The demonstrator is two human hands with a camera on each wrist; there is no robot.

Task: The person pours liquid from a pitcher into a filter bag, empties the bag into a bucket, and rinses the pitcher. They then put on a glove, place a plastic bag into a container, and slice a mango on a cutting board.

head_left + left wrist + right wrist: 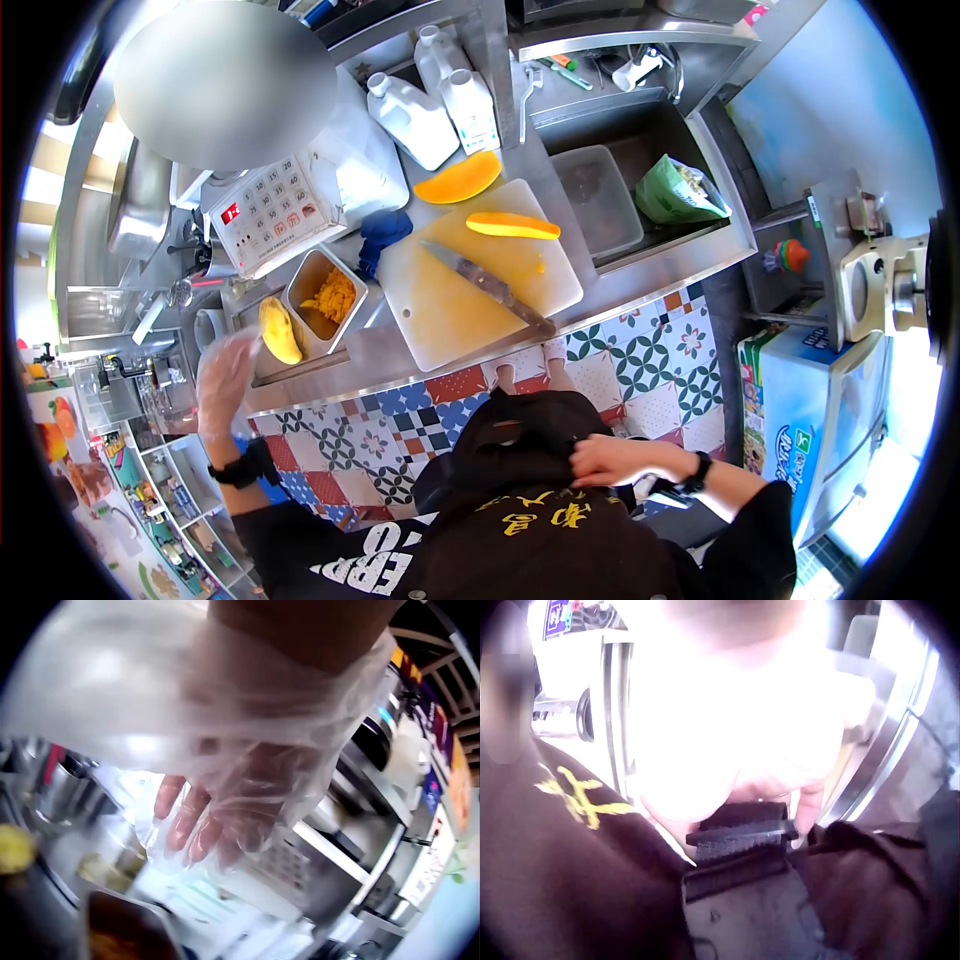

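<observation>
In a loose clear plastic glove, my left hand (225, 380) hovers at the counter's left end, its fingers (184, 829) loosely extended with nothing between them. A yellow mango piece (280, 330) lies just beside it, next to a metal container (292, 292) of orange chopped pieces (335, 297). My bare right hand (610, 460) is at the front of the dark apron (480, 530), fingers curled round a black strap (742, 832) with a grey flat piece below it. Glare whitens much of that hand in the right wrist view.
A knife (490, 285) lies across the white cutting board (430, 320). One mango piece (512, 226) rests on the board, another (460, 178) at its far edge. Beyond are a blue bundle (383, 235), white jugs (415, 120) and a sink (650, 115) holding a green bag (675, 190).
</observation>
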